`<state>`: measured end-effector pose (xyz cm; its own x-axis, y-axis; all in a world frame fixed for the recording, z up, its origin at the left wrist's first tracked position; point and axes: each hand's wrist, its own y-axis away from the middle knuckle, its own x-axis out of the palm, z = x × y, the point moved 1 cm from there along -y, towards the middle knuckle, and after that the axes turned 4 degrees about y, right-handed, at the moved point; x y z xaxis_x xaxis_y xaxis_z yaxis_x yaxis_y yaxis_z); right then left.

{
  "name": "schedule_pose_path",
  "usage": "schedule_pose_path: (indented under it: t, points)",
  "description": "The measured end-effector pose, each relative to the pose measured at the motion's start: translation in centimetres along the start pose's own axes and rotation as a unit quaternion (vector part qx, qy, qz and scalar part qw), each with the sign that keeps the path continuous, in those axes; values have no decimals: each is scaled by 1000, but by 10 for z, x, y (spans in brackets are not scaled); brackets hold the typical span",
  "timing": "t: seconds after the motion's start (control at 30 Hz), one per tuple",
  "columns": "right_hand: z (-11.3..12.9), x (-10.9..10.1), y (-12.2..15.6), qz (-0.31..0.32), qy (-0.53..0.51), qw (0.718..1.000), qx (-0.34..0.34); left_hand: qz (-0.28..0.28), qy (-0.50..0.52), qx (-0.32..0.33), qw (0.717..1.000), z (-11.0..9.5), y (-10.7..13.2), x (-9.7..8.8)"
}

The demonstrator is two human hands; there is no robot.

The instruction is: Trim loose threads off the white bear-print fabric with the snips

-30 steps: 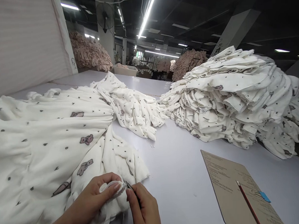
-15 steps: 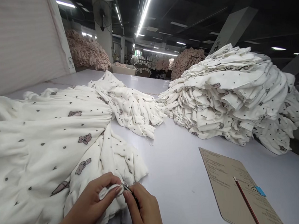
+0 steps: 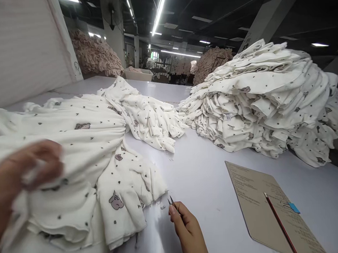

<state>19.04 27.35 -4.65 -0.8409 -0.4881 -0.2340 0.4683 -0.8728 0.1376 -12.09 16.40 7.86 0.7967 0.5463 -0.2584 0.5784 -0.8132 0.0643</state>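
A white garment (image 3: 75, 171) printed with small hearts and bears lies spread on the pale table (image 3: 205, 188) in front of me. My left hand (image 3: 25, 170) is blurred by motion at the left and appears to be gripping a fold of that garment, raised above the pile. Close to the garment's hem, my right hand (image 3: 187, 230) rests on the table, closed round small thread snips (image 3: 170, 201) whose points stick out past my fingers. A few thread scraps (image 3: 162, 206) lie beside the tips.
A tall stack of the same white garments (image 3: 265, 100) fills the right. Another loose garment (image 3: 146, 116) lies in the middle. A brown card (image 3: 262, 204) with a red pencil (image 3: 279, 222) sits at right front. Pink fabric heaps (image 3: 95, 55) stand far back.
My left hand let go of the hem it pinched and swung up to the left, lifting cloth. The right hand drew the snips away from the fabric onto the table.
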Motion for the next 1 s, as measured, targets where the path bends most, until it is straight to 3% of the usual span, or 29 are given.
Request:
schedule_pose_path:
  t: [0.07,0.1,0.13,0.17,0.23,0.27,0.33,0.47,0.6,0.67,0.77,0.93,1.0]
  points:
    - [1,3,0,-1,-15,1000,4,110,-101,66,987,14,14,47]
    - [2,5,0,1,-19,1000,0,184,-170,71,966,26,22,75]
    - [4,7,0,4,-21,1000,-5,288,-248,89,921,39,29,104]
    - [5,9,0,8,-22,1000,-11,312,-312,111,890,52,33,128]
    - [6,11,0,13,-22,1000,-19,299,-338,109,886,72,36,159]
    - [4,11,1,15,-20,1000,-19,289,-336,111,890,76,35,164]
    - [-1,9,1,17,-18,999,-21,280,-307,111,903,74,30,159]
    - [-9,13,0,18,-15,999,-44,250,-215,92,940,38,25,120]
    - [3,35,-3,47,-65,984,-159,191,-72,32,978,22,34,106]
    - [14,47,-5,60,-53,973,-216,167,-72,76,980,26,39,111]
    - [28,54,-9,45,17,968,-245,138,-90,151,975,32,42,115]
    - [33,48,-17,94,-44,982,-155,258,-23,-7,966,31,36,109]
    - [29,47,-19,121,-82,983,-108,272,-28,-36,961,30,33,109]
